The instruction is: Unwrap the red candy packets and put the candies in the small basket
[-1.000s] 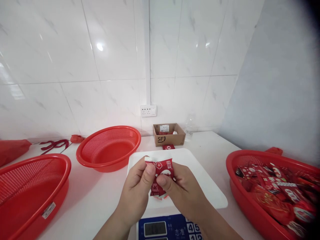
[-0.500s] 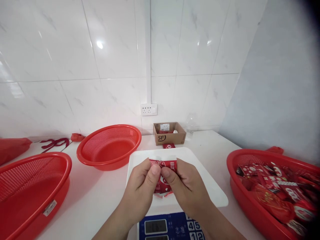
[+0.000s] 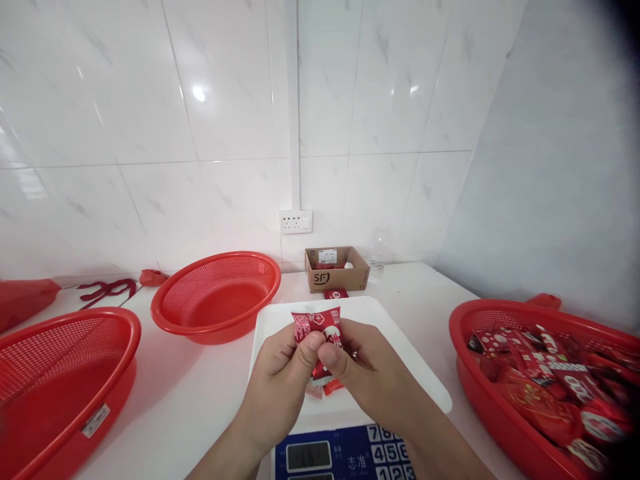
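Observation:
A small red printed snack packet (image 3: pixel 316 321) is held over the white tray (image 3: pixel 377 313) of a weighing scale. My left hand (image 3: pixel 281 370) is closed on its left side, thumb in front and fingers behind. My right hand (image 3: pixel 373 367) is closed at its right side, thumb tip close to the left thumb. Both hands hide the packet's lower part. Below them, red wrapper pieces (image 3: pixel 333 385) show; whether they belong to the held packet I cannot tell. The scale's blue keypad panel (image 3: pixel 350 460) lies between my forearms.
A red basket (image 3: pixel 463 347) full of red packets stands at the right. Two red perforated baskets (image 3: pixel 220 260) (image 3: pixel 120 360) are at the left. Behind the tray are a cardboard box (image 3: pixel 345 280), a clear plastic container (image 3: pixel 380 253) and a red packet (image 3: pixel 336 293). Red ribbon (image 3: pixel 107 290) lies far left.
The packet has turned and shifted slightly left and up between my hands, with more of its top edge showing. My right-hand fingers have moved lower along its side. The view has shifted slightly.

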Tool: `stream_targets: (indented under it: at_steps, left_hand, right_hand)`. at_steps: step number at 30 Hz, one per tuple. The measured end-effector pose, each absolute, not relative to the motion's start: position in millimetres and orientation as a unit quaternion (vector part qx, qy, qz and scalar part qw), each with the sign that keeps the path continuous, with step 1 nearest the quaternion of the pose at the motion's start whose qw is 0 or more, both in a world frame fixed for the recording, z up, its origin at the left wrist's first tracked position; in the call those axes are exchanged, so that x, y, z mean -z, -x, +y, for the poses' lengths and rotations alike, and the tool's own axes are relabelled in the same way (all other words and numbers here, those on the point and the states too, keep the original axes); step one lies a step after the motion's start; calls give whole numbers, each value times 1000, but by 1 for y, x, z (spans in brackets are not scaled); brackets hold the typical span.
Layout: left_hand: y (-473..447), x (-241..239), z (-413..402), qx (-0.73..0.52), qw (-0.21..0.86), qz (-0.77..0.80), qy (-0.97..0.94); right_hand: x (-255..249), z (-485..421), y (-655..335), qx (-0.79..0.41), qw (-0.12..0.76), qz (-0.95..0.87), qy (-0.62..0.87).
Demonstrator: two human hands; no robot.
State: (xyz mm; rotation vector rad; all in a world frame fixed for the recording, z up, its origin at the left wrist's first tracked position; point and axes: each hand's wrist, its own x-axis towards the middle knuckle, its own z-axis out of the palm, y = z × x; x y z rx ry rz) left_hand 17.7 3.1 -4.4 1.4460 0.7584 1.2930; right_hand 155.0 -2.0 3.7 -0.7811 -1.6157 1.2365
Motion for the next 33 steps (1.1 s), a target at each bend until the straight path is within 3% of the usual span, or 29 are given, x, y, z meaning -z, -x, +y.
stream_targets:
  at_steps: [10, 20, 28, 33]
  left_hand:
    - [-20, 10, 6, -504, 556, 271, -603]
    - [-18, 8, 4, -561, 553, 263, -557]
    - [-19, 7, 4, -562, 535, 273, -568]
    - [-21, 5, 3, -566, 517, 279, -578]
  right_hand:
    - [-1, -3, -149, -390, 517, -701, 299]
    - [-1, -4, -154, -460, 489, -688, 276]
    - [-3, -4, -155, -314, 501, -730, 343]
    - [0, -1, -153, -289, 515, -728, 349]
